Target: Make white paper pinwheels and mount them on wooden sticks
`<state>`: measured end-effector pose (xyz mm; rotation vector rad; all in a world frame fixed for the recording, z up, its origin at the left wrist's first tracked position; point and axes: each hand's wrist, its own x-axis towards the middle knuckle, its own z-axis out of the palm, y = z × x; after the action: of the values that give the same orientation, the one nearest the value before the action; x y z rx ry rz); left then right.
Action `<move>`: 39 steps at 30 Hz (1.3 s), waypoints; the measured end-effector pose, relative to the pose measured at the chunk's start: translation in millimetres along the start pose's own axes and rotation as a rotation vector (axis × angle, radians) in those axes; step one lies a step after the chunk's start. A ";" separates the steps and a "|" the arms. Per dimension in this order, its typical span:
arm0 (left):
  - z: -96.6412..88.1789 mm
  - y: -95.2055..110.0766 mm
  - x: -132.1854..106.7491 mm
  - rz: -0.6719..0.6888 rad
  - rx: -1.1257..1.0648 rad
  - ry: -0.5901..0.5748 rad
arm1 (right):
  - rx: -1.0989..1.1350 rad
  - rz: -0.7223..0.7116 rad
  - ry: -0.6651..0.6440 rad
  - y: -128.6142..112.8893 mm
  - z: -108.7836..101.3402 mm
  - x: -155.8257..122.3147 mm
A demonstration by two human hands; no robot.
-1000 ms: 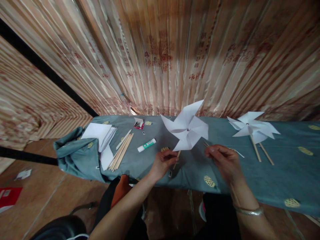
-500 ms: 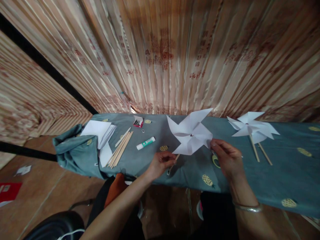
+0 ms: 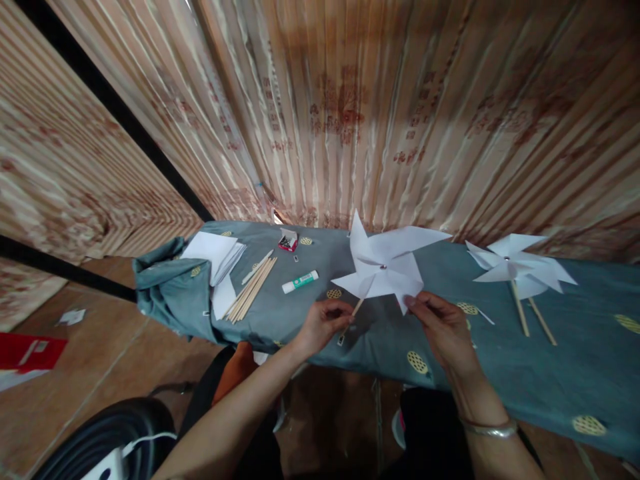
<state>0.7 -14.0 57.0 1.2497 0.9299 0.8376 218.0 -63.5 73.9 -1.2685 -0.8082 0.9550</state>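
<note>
A white paper pinwheel (image 3: 387,263) on a wooden stick is held upright above the table's near edge. My left hand (image 3: 323,325) is closed round the lower end of its stick. My right hand (image 3: 440,327) is just below the wheel, fingertips touching the tip of a lower blade. A silver pin shows at the wheel's hub.
The long table carries a grey-green cloth (image 3: 550,360). On it lie two finished pinwheels (image 3: 520,270) at the right, a glue stick (image 3: 300,282), a bundle of wooden sticks (image 3: 251,298), a white paper stack (image 3: 215,257) and a small pin box (image 3: 289,241). A patterned curtain hangs behind.
The wheel has turned, its blades at new angles. My right hand went from apart from the pinwheel to touching a blade. My left hand kept hold of the stick.
</note>
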 end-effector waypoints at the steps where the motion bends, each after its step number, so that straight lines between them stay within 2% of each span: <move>1: 1.2 -0.2 0.2 -0.005 -0.017 0.004 | -0.008 0.006 -0.018 -0.8 2.0 -1.2; 11: 13.1 -2.9 2.4 -0.013 -0.067 0.020 | 0.031 0.067 -0.086 5.9 22.6 -8.4; 17: 16.0 -1.2 0.6 0.012 -0.044 0.002 | -0.005 0.082 -0.162 10.7 27.6 -10.7; 24: 19.6 0.6 -2.8 0.013 -0.092 -0.053 | -0.121 0.018 -0.264 -0.3 39.8 -18.3; 27: 18.1 1.4 -1.6 0.005 -0.107 -0.054 | -0.225 -0.046 -0.291 -8.5 34.8 -21.8; 30: 14.3 0.4 0.2 -0.018 -0.150 -0.010 | -0.266 -0.128 -0.204 -13.3 15.9 -18.6; 35: 7.2 -5.3 -1.4 -0.076 -0.184 0.013 | 0.006 -0.171 0.201 -9.3 -19.0 5.7; 36: 6.4 -6.7 -2.6 -0.090 -0.183 0.007 | 0.052 -0.175 0.247 -8.0 -22.3 11.1; 39: 5.6 -11.1 -6.6 -0.132 -0.181 -0.025 | 0.077 -0.171 0.248 -5.1 -24.8 22.3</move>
<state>3.4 -23.7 47.2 1.0297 0.8867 0.7822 250.2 -53.2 75.1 -1.2026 -0.6670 0.6707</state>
